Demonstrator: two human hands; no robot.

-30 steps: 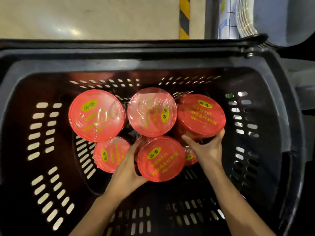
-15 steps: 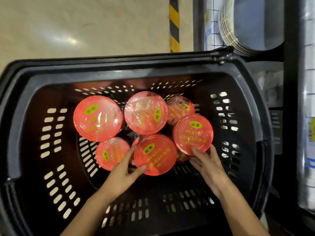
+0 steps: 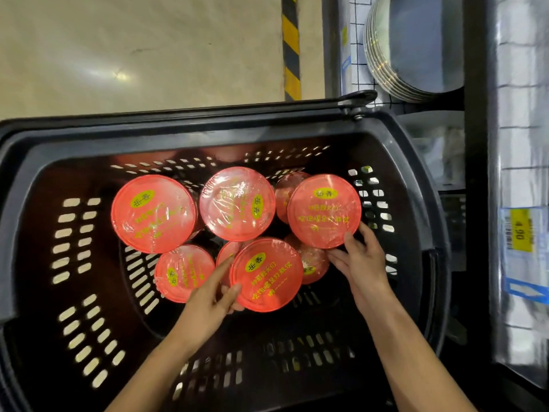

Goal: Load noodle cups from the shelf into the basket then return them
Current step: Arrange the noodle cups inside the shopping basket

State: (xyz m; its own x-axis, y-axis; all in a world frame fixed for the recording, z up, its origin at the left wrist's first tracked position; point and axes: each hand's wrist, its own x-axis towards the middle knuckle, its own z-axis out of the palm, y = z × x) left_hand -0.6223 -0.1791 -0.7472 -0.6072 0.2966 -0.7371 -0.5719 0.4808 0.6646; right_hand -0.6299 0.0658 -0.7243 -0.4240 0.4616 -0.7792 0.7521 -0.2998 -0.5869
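Inside the black plastic shopping basket, nearest the camera, both bare forearms reach in from the bottom edge. The left hand holds the near centre noodle cup: its thumb presses the lid's near-left rim while the fingers curl up along the cup's left side. This cup stands higher than its neighbours, its red film lid with a yellow-green label facing up. The right hand grips the right noodle cup from the near side, thumb at the lid's near rim and fingers wrapped under and round its right side; that cup also sits raised. Between the two hands, lower down, a small part of another cup shows, mostly hidden. Just left of the left hand a low noodle cup rests near the basket floor, and a sliver of one more lid peeks out behind the held centre cup. Farther in, a large-looking cup stands at the left and another at the centre, side by side, with a further cup partly hidden behind the right one. Beyond the basket's far rim lies a pale floor with a yellow-and-black striped post. To the right stands a shelf carrying stacked round plates and a yellow price tag.
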